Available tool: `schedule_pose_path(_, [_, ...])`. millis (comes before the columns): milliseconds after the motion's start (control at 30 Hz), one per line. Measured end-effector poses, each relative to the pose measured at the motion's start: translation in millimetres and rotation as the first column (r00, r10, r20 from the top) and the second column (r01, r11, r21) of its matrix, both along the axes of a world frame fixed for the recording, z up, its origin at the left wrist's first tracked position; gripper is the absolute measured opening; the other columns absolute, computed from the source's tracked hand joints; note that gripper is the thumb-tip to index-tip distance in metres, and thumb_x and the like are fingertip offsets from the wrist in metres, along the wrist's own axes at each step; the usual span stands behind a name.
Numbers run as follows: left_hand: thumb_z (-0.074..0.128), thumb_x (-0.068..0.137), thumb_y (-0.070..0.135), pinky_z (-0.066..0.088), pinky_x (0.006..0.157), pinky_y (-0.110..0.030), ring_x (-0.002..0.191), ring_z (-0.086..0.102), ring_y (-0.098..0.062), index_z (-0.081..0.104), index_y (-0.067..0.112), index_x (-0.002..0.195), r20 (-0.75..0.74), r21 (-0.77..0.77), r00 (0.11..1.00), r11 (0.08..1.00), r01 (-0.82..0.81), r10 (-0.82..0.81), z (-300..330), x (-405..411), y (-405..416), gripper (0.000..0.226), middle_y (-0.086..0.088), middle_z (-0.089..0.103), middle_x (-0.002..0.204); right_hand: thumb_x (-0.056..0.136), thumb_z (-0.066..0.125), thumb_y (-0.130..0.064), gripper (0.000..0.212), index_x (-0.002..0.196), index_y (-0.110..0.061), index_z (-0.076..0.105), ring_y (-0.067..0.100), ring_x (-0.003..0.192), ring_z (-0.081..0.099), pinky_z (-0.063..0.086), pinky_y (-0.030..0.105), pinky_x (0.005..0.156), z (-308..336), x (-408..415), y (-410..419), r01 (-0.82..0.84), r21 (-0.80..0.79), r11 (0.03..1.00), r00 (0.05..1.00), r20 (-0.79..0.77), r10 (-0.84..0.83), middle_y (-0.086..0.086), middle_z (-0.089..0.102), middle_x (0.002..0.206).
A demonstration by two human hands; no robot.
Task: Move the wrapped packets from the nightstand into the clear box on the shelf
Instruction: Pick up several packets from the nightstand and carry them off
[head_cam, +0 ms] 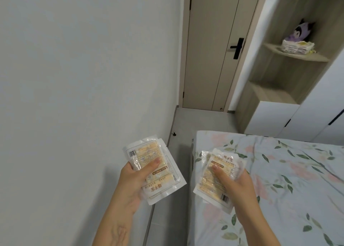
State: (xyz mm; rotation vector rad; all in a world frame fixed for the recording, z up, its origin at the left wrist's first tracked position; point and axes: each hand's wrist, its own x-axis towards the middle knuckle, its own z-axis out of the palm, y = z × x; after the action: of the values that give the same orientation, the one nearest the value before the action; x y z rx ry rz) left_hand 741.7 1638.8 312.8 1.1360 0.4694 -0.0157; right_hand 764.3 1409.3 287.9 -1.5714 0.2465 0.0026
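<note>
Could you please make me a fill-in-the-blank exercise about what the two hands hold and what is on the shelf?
1. Each hand grips a small stack of wrapped ____.
2. The right hand hovers over the floral ____.
3. The left hand is nearer the bare ____.
4. A purple plush toy sits behind the clear box on the ____.

Missing words: packets; bed; wall; shelf

Two hands, left hand (133,178) and right hand (235,185), each hold some packets. One plush toy (300,32) sits at two o'clock.
</note>
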Motion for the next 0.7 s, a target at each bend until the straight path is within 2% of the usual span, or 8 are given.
schedule_pose_path(267, [0.073, 0.077, 0.005, 0.059, 0.058, -0.033, 0.081, 0.075, -0.024, 0.069, 0.010, 0.104, -0.007, -0.031, 1.000, 0.999, 0.030, -0.030, -1.3, 125.7, -3.4, 0.028, -0.011, 0.076, 0.095, 0.084, 0.071, -0.016, 0.015, 0.095, -0.024, 0.065, 0.012, 0.072, 0.073, 0.054, 0.027, 0.061, -5.4, 95.2, -2.9, 0.037, 0.043, 0.998, 0.999, -0.012, -0.036, -0.003, 0.076, 0.082])
schedule_pose_path(433, [0.073, 0.078, 0.007, 0.060, 0.060, -0.035, 0.083, 0.074, -0.024, 0.069, 0.010, 0.106, -0.006, -0.029, 0.998, 0.998, 0.058, -0.058, -5.8, 208.5, -3.0, 0.028, -0.010, 0.076, 0.096, 0.084, 0.071, -0.018, 0.014, 0.092, -0.026, 0.063, 0.008, 0.066, 0.072, 0.053, 0.028, 0.061, -4.1, 177.2, -2.2, 0.075, 0.050, 0.996, 0.997, 0.000, -0.075, -0.006, 0.075, 0.078])
schedule_pose_path(633, [0.073, 0.078, 0.007, 0.059, 0.059, -0.035, 0.081, 0.074, -0.025, 0.069, 0.010, 0.105, 0.012, -0.038, 0.999, 0.998, 0.041, -0.040, -7.6, 333.9, 13.4, 0.027, -0.010, 0.076, 0.094, 0.084, 0.071, -0.020, 0.013, 0.096, -0.020, 0.065, 0.010, 0.069, 0.073, 0.053, 0.024, 0.057, -0.4, 316.4, 23.5, 0.037, 0.043, 0.998, 0.999, 0.004, -0.037, -0.004, 0.076, 0.080])
schedule_pose_path(700, [0.073, 0.079, 0.007, 0.059, 0.057, -0.034, 0.079, 0.075, -0.025, 0.069, 0.008, 0.104, 0.026, -0.033, 0.999, 0.999, 0.037, -0.036, -4.9, 377.5, 17.1, 0.026, -0.010, 0.076, 0.091, 0.085, 0.070, -0.020, 0.011, 0.094, -0.020, 0.064, 0.007, 0.068, 0.072, 0.052, 0.019, 0.051, 6.4, 368.6, 34.6, 0.015, 0.030, 0.999, 1.000, 0.010, -0.016, -0.008, 0.075, 0.076])
